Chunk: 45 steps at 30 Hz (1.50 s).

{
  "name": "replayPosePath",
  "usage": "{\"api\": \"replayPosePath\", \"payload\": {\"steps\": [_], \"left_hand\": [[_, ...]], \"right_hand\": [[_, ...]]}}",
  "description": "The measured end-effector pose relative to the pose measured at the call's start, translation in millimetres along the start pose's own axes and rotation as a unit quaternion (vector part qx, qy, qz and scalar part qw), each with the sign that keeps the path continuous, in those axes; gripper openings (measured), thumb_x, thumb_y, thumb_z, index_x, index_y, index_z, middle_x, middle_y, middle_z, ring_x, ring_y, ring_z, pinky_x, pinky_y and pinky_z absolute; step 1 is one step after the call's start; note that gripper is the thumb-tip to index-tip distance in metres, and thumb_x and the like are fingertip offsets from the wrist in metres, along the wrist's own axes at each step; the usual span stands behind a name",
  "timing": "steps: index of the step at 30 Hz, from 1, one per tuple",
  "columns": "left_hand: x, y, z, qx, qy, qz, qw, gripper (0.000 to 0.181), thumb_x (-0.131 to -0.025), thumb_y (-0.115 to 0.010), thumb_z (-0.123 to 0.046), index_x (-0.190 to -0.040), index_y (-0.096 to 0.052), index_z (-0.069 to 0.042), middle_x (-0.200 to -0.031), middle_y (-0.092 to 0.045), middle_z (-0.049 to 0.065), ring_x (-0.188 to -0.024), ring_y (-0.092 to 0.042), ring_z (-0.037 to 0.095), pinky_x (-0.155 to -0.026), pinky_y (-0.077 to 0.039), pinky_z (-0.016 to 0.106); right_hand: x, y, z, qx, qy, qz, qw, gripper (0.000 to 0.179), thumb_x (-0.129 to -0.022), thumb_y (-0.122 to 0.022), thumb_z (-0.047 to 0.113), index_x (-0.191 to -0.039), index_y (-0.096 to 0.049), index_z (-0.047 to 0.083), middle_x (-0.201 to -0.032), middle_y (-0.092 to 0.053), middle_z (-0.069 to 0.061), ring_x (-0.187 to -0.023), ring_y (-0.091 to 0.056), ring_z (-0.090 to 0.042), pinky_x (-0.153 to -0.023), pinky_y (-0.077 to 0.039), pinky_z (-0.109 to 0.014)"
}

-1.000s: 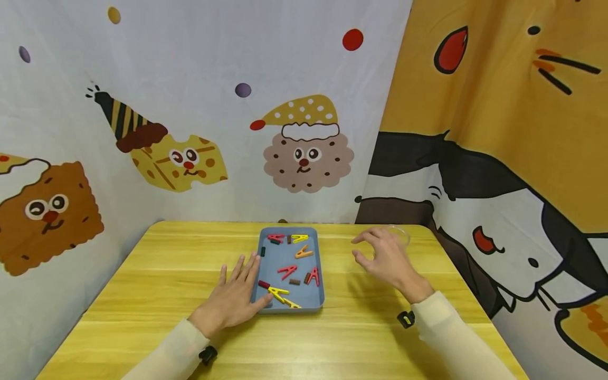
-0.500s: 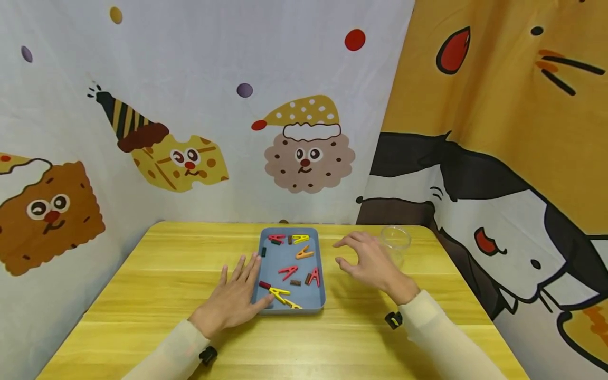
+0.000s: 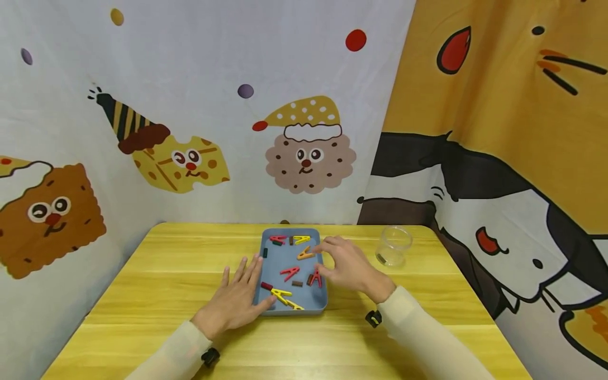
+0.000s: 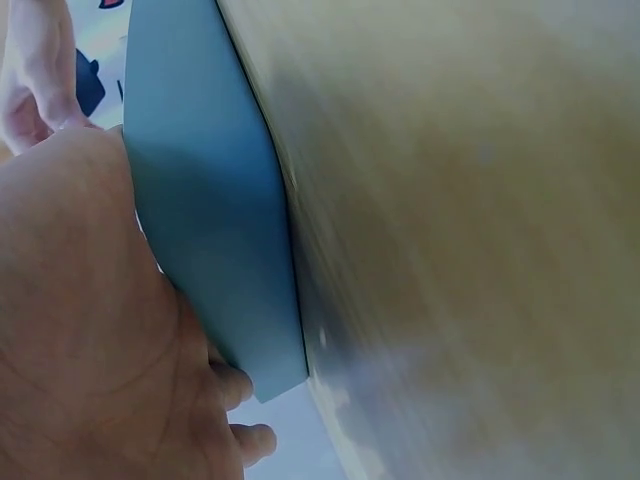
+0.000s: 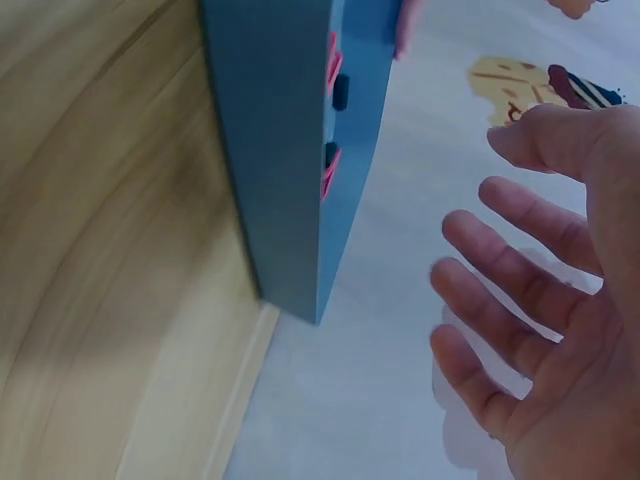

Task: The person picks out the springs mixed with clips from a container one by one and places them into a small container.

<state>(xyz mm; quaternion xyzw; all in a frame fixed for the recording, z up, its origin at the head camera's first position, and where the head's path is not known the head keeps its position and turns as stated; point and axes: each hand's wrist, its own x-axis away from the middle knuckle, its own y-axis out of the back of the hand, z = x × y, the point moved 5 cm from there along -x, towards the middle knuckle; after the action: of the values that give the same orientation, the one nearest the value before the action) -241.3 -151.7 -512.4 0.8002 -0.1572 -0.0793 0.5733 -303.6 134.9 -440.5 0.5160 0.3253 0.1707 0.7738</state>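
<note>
A blue-grey tray point(image 3: 272, 266) lies in front of me with small plastic clips and short dark ribbed pieces in it. Among the clips are an orange clip point(image 3: 305, 253), a red clip point(image 3: 290, 272) and a yellow clip point(image 3: 280, 294). One brown ribbed piece point(image 3: 297, 284) lies near the tray's middle. My left hand point(image 3: 233, 298) rests at the tray's left side, fingers spread, thumb over the rim. My right hand point(image 3: 351, 266), fingers loosely bent, reaches over the right rim, fingertips beside the orange clip. In the right wrist view, nothing is between its fingers point(image 5: 500, 235).
A clear round cup point(image 3: 395, 240) stands on the wooden table point(image 3: 180, 264) to the right, behind my right hand, with a small dark piece at its bottom. A cloth with cartoon prints point(image 3: 199, 63) hangs behind the table.
My right hand has moved left from in front of the clear cup to above the tray's right rim, bringing the cup into full view. The left hand has stayed in place.
</note>
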Motion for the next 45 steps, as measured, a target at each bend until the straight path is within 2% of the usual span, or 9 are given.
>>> {"api": "replayPosePath", "payload": {"steps": [5, 13, 19, 28, 36, 45], "left_hand": [[-1.2, -0.9, -0.4, 0.003, 0.003, 0.002, 1.0000, 0.108, -0.116, -0.057, -0.071, -0.188, -0.011, -0.006, -0.198, -0.007, 0.014, -0.184, -0.008, 0.048, -0.142, -0.007, 0.085], [-1.4, -1.7, 0.5, -0.004, 0.006, 0.006, 1.0000, 0.109, -0.115, -0.056, -0.073, -0.188, -0.009, -0.008, -0.198, -0.008, 0.014, -0.184, -0.008, 0.047, -0.141, -0.009, 0.085], [-2.1, -2.1, 1.9, -0.004, 0.007, 0.008, 0.9999, 0.110, -0.115, -0.055, -0.074, -0.188, -0.009, -0.006, -0.198, -0.008, 0.014, -0.184, -0.008, 0.048, -0.141, -0.009, 0.086], [-2.5, -0.7, 1.1, 0.002, 0.008, 0.011, 0.9999, 0.110, -0.115, -0.056, -0.073, -0.188, -0.009, -0.004, -0.198, -0.007, 0.014, -0.184, -0.007, 0.049, -0.140, -0.008, 0.087], [-3.5, -3.0, -0.7, 0.001, 0.007, 0.019, 0.9998, 0.112, -0.115, -0.053, -0.076, -0.188, -0.006, -0.005, -0.198, -0.005, 0.015, -0.184, -0.007, 0.048, -0.140, -0.006, 0.087], [-3.6, -2.8, -0.1, -0.001, 0.011, 0.020, 0.9997, 0.113, -0.115, -0.053, -0.077, -0.188, -0.006, -0.005, -0.198, -0.006, 0.015, -0.184, -0.006, 0.048, -0.139, -0.007, 0.088]], "right_hand": [[-11.9, -12, 10, -0.024, 0.011, 0.039, 0.9989, 0.035, -0.104, -0.089, 0.028, -0.138, -0.084, 0.023, -0.135, -0.085, 0.002, -0.113, -0.082, -0.022, -0.087, -0.067, -0.038], [-30.0, -28, 24, -0.034, 0.021, 0.109, 0.9933, 0.037, -0.107, -0.087, 0.030, -0.142, -0.082, 0.020, -0.137, -0.084, -0.001, -0.117, -0.082, -0.023, -0.094, -0.069, -0.040], [-43.3, -44, 32, -0.054, 0.032, 0.146, 0.9873, 0.038, -0.107, -0.086, 0.029, -0.142, -0.083, 0.013, -0.128, -0.088, -0.005, -0.113, -0.084, -0.026, -0.087, -0.068, -0.033], [-53.8, -55, 37, -0.051, 0.042, 0.169, 0.9834, 0.034, -0.107, -0.088, 0.029, -0.138, -0.085, 0.015, -0.122, -0.088, -0.001, -0.102, -0.084, -0.016, -0.083, -0.066, -0.028], [-60.8, -65, 40, -0.033, 0.049, 0.198, 0.9784, 0.035, -0.107, -0.088, 0.030, -0.140, -0.085, 0.019, -0.120, -0.088, 0.001, -0.089, -0.073, -0.001, -0.079, -0.062, -0.024], [-71.9, -75, 50, -0.031, 0.061, 0.228, 0.9712, 0.038, -0.107, -0.088, 0.032, -0.144, -0.083, 0.022, -0.117, -0.087, 0.007, -0.089, -0.073, 0.002, -0.079, -0.062, -0.023]]}}
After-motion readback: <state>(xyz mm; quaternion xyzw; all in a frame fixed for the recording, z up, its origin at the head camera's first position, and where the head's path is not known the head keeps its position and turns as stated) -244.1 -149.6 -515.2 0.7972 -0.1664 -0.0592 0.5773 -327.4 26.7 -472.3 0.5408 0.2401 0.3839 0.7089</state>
